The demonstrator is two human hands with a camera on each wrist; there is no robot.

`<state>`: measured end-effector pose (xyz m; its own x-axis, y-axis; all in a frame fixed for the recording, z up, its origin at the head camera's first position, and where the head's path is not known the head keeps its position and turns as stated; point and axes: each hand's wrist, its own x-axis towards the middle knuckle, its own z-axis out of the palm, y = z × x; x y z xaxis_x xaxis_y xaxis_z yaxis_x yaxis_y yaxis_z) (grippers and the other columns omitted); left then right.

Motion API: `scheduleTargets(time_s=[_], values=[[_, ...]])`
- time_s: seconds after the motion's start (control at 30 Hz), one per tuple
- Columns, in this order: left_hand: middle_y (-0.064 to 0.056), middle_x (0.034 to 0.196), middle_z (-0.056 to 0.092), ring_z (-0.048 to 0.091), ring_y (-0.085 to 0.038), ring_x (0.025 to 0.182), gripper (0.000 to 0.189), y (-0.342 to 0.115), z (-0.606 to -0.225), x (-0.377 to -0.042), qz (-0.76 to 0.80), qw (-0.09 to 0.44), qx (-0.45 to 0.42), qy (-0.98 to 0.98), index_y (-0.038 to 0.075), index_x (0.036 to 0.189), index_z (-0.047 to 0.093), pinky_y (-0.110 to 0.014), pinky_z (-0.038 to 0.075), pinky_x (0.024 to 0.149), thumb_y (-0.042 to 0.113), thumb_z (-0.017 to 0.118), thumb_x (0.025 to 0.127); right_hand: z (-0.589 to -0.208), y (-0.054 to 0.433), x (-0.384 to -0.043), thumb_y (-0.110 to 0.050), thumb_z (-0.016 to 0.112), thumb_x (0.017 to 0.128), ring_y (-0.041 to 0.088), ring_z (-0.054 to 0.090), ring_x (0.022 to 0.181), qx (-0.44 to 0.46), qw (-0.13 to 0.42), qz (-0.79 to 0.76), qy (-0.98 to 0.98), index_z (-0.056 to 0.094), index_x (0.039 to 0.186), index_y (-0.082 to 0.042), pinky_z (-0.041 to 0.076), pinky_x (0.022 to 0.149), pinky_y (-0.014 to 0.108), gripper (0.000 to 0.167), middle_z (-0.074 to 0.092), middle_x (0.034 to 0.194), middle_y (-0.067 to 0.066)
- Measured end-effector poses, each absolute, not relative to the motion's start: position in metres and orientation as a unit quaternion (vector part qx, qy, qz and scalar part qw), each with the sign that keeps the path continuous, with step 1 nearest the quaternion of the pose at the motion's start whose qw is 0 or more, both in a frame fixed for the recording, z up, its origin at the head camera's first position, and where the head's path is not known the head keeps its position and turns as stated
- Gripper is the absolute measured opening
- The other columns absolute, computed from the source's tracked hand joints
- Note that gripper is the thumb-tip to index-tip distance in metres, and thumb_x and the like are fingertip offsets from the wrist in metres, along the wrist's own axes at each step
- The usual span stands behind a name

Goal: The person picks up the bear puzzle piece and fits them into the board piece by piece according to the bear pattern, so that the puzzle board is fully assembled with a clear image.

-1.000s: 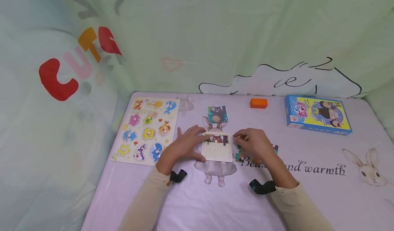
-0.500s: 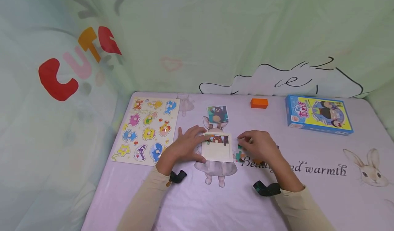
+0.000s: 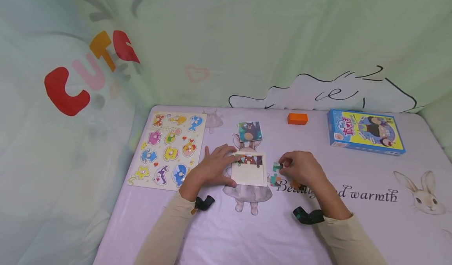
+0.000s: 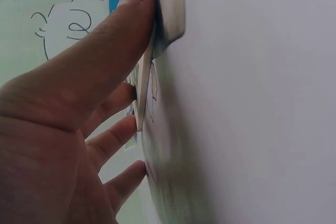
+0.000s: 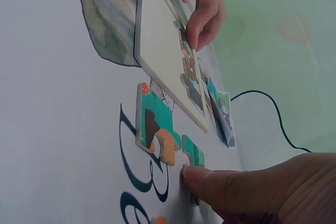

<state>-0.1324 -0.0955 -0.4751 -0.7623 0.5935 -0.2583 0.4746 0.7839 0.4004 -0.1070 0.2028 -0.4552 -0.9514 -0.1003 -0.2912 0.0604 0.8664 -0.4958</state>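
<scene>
A square wooden puzzle tray (image 3: pixel 248 176) lies mid-table, its top row filled with joined pieces (image 3: pixel 248 160) showing a bear's face. My left hand (image 3: pixel 213 165) rests along the tray's left side, fingers spread, with the thumb at the lower corner; in the left wrist view the thumb (image 4: pixel 100 56) touches the tray's edge. To the right of the tray, my right hand (image 3: pixel 301 167) pinches a teal-green puzzle piece (image 3: pixel 276 166) between thumb and finger. Just below lies another teal and orange piece (image 5: pixel 157 121), and an orange-brown piece (image 3: pixel 297 185) is partly hidden under the hand.
A bear picture card (image 3: pixel 250 131) lies behind the tray. An animal knob-puzzle board (image 3: pixel 183 171) is on the left. An orange block (image 3: pixel 297 118) and a blue and yellow box (image 3: pixel 365 131) stand toward the back right. Curtains hang behind and at the left.
My right hand has moved right, from beside the tray's right edge to the loose puzzle pieces, uncovering the ones nearest the tray. The left hand and tray have stayed in place.
</scene>
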Motion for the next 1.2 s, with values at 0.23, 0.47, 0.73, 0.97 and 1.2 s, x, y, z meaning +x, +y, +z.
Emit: scheduleTargets(time_s=[0.23, 0.47, 0.73, 0.97, 1.2], values=[[0.002, 0.164, 0.032, 0.016, -0.025, 0.158, 0.089, -0.094, -0.476, -0.133, 0.149, 0.19, 0.285, 0.928, 0.031, 0.153, 0.048, -0.075, 0.005, 0.117, 0.054, 0.086, 0.076, -0.458, 0.202, -0.109, -0.016, 0.084, 0.083, 0.028, 0.056, 0.091, -0.008, 0.164, -0.258, 0.952, 0.075, 0.103, -0.011, 0.054, 0.075, 0.04, 0.023, 0.066, 0.095, 0.01], [0.003, 0.164, 0.032, 0.016, -0.025, 0.158, 0.09, -0.092, -0.478, -0.133, 0.138, 0.188, 0.282, 0.931, 0.033, 0.153, 0.047, -0.075, 0.007, 0.118, 0.056, 0.085, 0.075, -0.455, 0.201, -0.107, -0.015, 0.079, 0.088, 0.027, 0.058, 0.088, -0.017, 0.148, -0.272, 0.951, 0.069, 0.099, -0.014, 0.055, 0.073, 0.038, 0.014, 0.068, 0.091, 0.007], [0.004, 0.165, 0.031, 0.016, -0.024, 0.158, 0.089, -0.091, -0.479, -0.133, 0.139, 0.189, 0.286, 0.929, 0.033, 0.153, 0.047, -0.075, 0.006, 0.118, 0.057, 0.085, 0.076, -0.454, 0.188, -0.107, -0.016, 0.077, 0.09, 0.025, 0.061, 0.085, -0.031, 0.111, -0.305, 0.945, 0.07, 0.098, -0.016, 0.055, 0.073, 0.036, 0.011, 0.069, 0.091, 0.005], [0.005, 0.164, 0.032, 0.019, -0.022, 0.156, 0.09, -0.092, -0.478, -0.134, 0.115, 0.181, 0.291, 0.932, 0.034, 0.153, 0.046, -0.072, 0.014, 0.118, 0.06, 0.084, 0.075, -0.454, 0.175, -0.108, -0.013, 0.077, 0.09, 0.022, 0.06, 0.078, -0.056, 0.112, -0.337, 0.933, 0.068, 0.096, -0.014, 0.052, 0.062, 0.029, 0.011, 0.068, 0.088, 0.006], [0.006, 0.163, 0.033, 0.022, -0.021, 0.154, 0.092, -0.091, -0.476, -0.137, 0.092, 0.172, 0.289, 0.937, 0.037, 0.152, 0.047, -0.069, 0.025, 0.111, 0.064, 0.083, 0.072, -0.454, 0.168, -0.108, -0.012, 0.076, 0.09, 0.021, 0.06, 0.075, -0.063, 0.121, -0.355, 0.925, 0.068, 0.097, -0.013, 0.052, 0.059, 0.029, 0.011, 0.068, 0.09, 0.006]])
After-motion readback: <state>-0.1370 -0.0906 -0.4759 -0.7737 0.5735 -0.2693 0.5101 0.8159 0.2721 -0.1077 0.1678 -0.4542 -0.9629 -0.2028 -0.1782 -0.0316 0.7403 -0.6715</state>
